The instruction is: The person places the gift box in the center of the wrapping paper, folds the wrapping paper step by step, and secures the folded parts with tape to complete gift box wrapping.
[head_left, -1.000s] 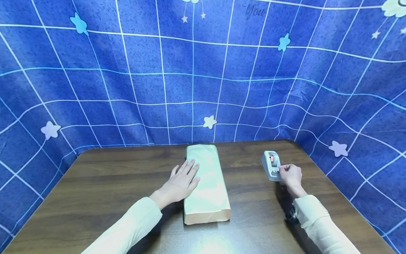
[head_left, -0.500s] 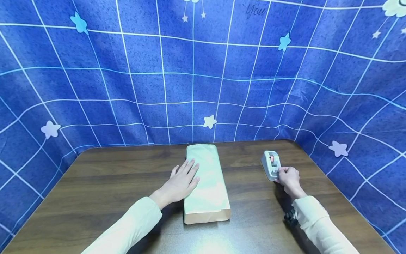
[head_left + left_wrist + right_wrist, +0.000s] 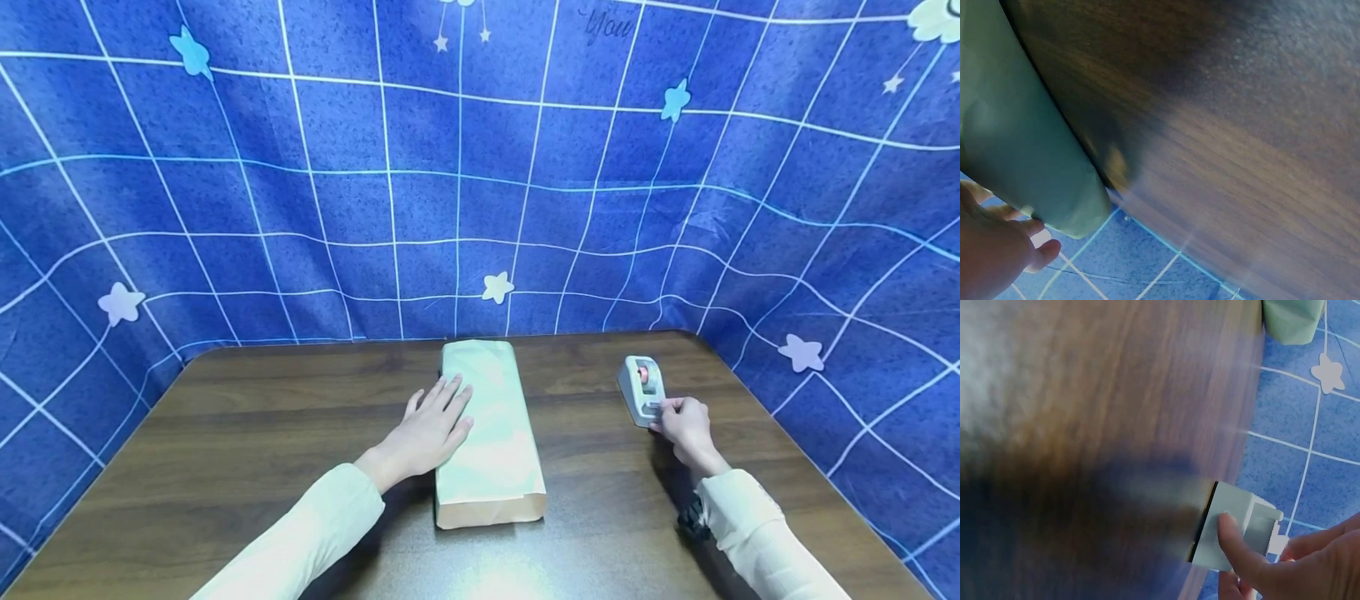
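A long box wrapped in pale green paper [image 3: 498,454] lies lengthwise near the middle of the table. My left hand [image 3: 420,437] rests on its left side with fingers spread, and the left wrist view shows that hand [image 3: 988,253] over the paper's surface [image 3: 1029,144]. To the right stands a small grey tape dispenser [image 3: 636,410] with a pinkish core in it. My right hand [image 3: 686,427] grips its front end. In the right wrist view the thumb [image 3: 1232,540] presses the dispenser's front face [image 3: 1229,503], and a short piece of tape [image 3: 1278,544] sticks out at the cutter beside the index finger.
The brown wooden table [image 3: 285,417] reaches back to a blue curtain [image 3: 420,200] with white grid lines and stars, which also hangs close along both sides. A dark band [image 3: 693,517] sits at the right wrist, by the sleeve cuff.
My right hand has shifted slightly down and left, and its fingers now hold the dispenser's front end. The left hand and the box stay where they were.
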### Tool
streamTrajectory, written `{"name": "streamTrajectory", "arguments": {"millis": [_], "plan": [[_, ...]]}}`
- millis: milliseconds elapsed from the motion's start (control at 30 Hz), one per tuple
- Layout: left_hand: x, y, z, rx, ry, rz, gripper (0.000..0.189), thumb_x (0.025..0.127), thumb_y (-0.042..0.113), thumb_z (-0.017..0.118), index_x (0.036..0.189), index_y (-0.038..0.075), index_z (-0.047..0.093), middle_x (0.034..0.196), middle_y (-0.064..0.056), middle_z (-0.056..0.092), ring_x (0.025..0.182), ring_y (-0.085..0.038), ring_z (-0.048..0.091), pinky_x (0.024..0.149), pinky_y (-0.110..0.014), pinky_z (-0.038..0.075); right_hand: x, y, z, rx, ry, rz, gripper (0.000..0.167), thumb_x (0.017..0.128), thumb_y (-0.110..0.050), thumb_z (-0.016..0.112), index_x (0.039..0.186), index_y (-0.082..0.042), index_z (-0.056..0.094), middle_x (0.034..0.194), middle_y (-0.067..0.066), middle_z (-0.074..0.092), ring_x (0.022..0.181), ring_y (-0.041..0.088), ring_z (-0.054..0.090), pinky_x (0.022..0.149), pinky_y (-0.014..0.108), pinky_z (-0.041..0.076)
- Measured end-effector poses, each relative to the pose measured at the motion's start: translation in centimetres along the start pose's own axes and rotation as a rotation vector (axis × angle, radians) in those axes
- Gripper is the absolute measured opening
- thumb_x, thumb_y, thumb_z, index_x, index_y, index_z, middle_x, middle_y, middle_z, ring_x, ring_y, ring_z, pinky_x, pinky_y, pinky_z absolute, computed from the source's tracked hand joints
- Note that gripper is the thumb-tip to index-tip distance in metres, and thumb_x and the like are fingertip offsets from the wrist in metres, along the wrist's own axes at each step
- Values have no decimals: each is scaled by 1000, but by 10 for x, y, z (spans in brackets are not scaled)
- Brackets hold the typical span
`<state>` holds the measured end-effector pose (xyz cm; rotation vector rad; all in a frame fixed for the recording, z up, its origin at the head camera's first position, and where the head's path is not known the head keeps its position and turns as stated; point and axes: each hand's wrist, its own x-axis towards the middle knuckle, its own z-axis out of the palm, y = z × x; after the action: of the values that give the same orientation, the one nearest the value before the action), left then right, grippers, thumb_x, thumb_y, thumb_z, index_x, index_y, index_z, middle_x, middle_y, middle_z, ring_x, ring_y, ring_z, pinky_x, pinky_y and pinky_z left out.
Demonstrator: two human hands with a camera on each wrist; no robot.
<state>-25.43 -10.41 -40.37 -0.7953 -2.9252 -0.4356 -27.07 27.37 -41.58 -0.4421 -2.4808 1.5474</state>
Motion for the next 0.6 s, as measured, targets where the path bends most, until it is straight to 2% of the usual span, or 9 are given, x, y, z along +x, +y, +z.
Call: {"name": "streamTrajectory", "arguments": {"millis": [133, 233, 300, 433, 500, 600], "plan": [[0, 0, 0, 5, -1, -3, 56, 99, 44, 22, 145, 13, 25, 153, -10, 16, 141, -31, 12, 107, -58, 13, -2, 0, -1, -23, 26, 22, 31, 86, -5, 41, 101, 18, 56, 67, 6, 55, 51, 3, 55, 49, 17, 48], [0, 0, 0, 8, -4, -6, 56, 99, 44, 22, 145, 13, 25, 153, -10, 16, 141, -31, 12, 107, -58, 14, -4, 1, -1, -79, 62, 25, 29, 84, -8, 46, 96, 15, 61, 64, 2, 59, 53, 2, 54, 48, 15, 46], [0, 0, 0, 8, -3, -5, 56, 99, 44, 23, 145, 13, 25, 153, -10, 16, 141, -31, 13, 107, -58, 14, -5, 2, 0, -126, 92, 17, 27, 83, -9, 50, 91, 13, 64, 67, 3, 61, 59, 5, 54, 51, 14, 44], [0, 1, -1, 4, -6, -5, 56, 99, 44, 23, 145, 13, 25, 153, -10, 16, 141, -32, 13, 107, -58, 13, -6, 3, 0, -190, 133, -7, 23, 80, -11, 57, 85, 9, 68, 76, 11, 65, 77, 19, 56, 64, 17, 42], [1, 1, 0, 5, -4, -3, 56, 99, 43, 23, 145, 12, 26, 153, -11, 16, 141, -32, 13, 107, -58, 14, -6, 3, 0, -203, 139, -15, 22, 78, -11, 59, 84, 8, 69, 81, 15, 67, 85, 26, 56, 71, 23, 42], [1, 1, -1, 7, -2, -2, 55, 99, 43, 23, 145, 12, 26, 153, -11, 17, 141, -32, 13, 107, -58, 14, -5, 4, 0, -212, 146, -20, 23, 77, -10, 58, 85, 9, 69, 86, 20, 67, 89, 31, 56, 78, 34, 44]]}}
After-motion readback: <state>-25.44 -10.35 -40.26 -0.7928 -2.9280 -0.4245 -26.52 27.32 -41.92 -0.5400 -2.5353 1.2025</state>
